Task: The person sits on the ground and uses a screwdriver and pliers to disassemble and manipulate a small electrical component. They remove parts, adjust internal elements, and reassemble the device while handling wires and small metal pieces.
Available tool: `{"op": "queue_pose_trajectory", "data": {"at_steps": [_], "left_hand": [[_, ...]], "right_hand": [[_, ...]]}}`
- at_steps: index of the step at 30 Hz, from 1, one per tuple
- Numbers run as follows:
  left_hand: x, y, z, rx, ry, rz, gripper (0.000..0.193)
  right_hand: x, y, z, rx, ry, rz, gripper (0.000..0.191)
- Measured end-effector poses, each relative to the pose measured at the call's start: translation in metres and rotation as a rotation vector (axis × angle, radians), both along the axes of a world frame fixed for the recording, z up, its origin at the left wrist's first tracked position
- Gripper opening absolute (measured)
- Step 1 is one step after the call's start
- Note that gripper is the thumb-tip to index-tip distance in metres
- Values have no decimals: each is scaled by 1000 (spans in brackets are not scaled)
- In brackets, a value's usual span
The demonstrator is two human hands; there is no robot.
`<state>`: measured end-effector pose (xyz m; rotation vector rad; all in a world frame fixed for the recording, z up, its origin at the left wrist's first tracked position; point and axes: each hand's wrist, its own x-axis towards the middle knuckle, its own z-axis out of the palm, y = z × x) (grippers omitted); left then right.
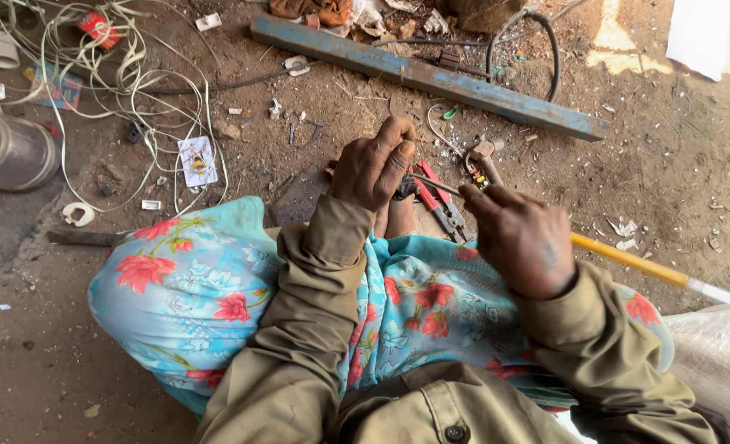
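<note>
Dirt ground [669,164]; red pliers [439,201] between left hand [373,168], right hand [521,238].

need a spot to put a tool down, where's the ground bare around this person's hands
Bare dirt lies right of the blue metal bar, above the yellow-handled rod, and at lower left beside the floral cloth. Crowded: the white wire tangle at upper left, and around the left hand, right hand and red-handled pliers.
</note>
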<state>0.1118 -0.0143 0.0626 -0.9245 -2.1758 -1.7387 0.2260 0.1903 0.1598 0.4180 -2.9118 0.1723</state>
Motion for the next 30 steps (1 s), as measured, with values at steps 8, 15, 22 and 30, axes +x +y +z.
{"op": "queue_pose_trajectory", "data": {"at_steps": [8,15,22,30], "left_hand": [[7,20,-23,-21,23,24,27],[-5,-5,-17,196,-62,132,47],[11,28,-23,295,51,311,29],[33,65,-33,318,-242,115,48]], "right_hand": [[4,-21,-28,-124,125,62,33],[-7,22,7,-186,114,-146,17],[-30,1,-32,-924,-215,-40,47],[-41,17,-35,-709,-154,-103,33]]}}
